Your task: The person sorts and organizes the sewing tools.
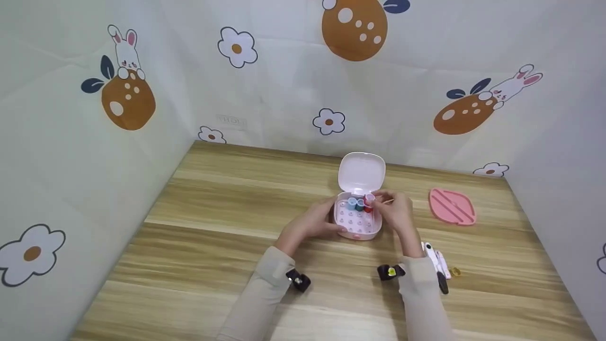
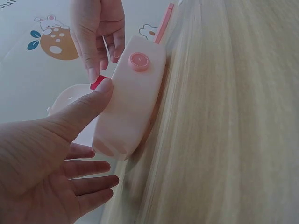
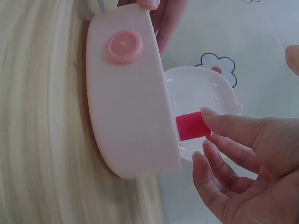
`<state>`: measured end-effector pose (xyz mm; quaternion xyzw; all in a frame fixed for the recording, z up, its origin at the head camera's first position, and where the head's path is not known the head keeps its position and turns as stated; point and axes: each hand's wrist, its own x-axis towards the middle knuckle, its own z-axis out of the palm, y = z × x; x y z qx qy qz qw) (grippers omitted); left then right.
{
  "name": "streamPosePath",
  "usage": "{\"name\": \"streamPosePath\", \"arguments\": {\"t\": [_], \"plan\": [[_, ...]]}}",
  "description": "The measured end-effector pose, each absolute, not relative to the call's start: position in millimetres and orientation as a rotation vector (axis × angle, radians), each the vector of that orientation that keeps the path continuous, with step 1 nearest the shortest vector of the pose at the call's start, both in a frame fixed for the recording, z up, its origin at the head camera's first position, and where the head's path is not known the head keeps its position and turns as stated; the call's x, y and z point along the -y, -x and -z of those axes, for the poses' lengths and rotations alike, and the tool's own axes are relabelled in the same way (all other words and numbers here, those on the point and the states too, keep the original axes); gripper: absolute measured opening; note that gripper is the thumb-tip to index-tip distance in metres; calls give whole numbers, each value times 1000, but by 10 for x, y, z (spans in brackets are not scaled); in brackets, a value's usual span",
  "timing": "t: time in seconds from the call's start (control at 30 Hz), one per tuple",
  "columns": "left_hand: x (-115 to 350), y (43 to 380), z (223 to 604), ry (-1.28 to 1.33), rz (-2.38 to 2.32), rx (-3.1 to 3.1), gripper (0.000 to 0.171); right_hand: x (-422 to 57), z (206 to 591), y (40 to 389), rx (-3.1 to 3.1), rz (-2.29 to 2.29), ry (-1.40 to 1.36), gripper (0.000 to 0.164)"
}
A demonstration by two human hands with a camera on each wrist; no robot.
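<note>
A pale pink sewing box (image 1: 377,227) stands on the wooden table with its lid (image 1: 362,171) raised at the back. My left hand (image 1: 315,221) grips the box's left side, thumb at the front rim. Between the thumb and fingers of my right hand (image 1: 396,210) is a pinkish-red thread spool (image 3: 191,126), pinched upright over the box's back right. A light blue spool (image 1: 352,204) and a teal spool (image 1: 360,205) stand in the back row, with a red spool (image 1: 368,209) partly hidden beside them. Small pegs cover the box floor in front.
To the right lies a pink slotted tray (image 1: 452,206). Nearer my right sleeve are a white tool with a black end (image 1: 433,258), a slim white item (image 1: 442,264) and a small yellowish object (image 1: 455,272). A printed cloth wall (image 1: 284,94) rises behind the table.
</note>
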<state>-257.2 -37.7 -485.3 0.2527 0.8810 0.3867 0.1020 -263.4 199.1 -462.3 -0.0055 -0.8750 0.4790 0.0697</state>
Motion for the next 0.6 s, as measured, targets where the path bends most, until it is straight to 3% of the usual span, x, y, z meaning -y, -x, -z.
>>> {"name": "streamPosePath", "arguments": {"t": [0.6], "plan": [[398,2575,4852,-842,-1169,-2598,88,-1779,4638,2638,2615,-1482,-59,22]]}}
